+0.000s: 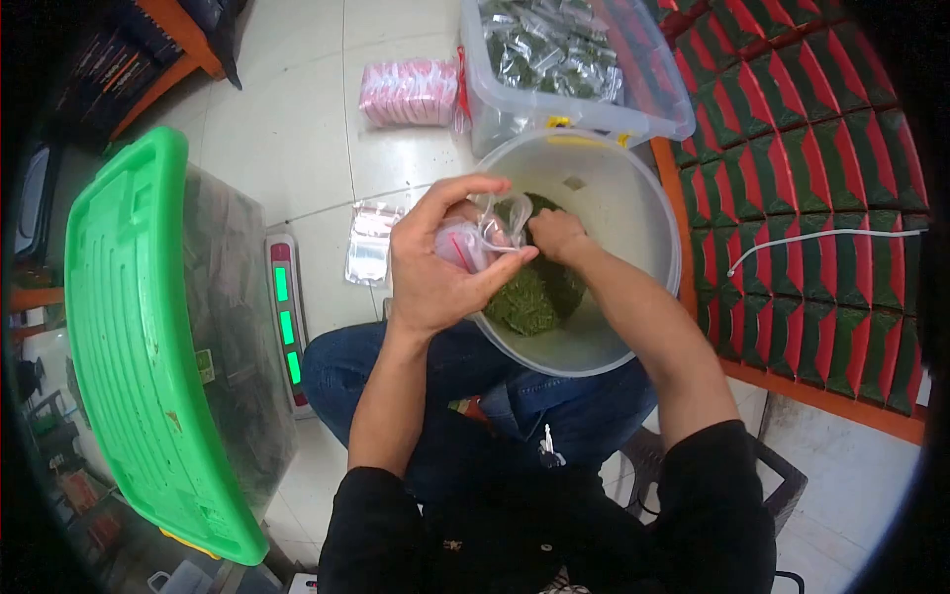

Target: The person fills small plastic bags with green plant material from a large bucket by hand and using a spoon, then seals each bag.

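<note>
My left hand (440,252) is closed around a clear plastic bag (473,243) with a red line near its top. The bag's mouth gapes between thumb and fingers, above the near left side of a round translucent tub (630,213). Finely cut, dried green leaves (524,305) lie heaped inside the tub. Down in the tub, against the leaves, is my right hand (557,236), its fingers curled. What those fingers hold, if anything, is hidden. The tub rests against my crossed legs.
On the left stand a bin with a green lid (124,327) and a scale with a lit display (287,325). Silver pouches (371,247) and a pink-white packet stack (409,92) lie on the floor. A clear box (648,121) holds filled bags. Red-green packs (782,188) line the right.
</note>
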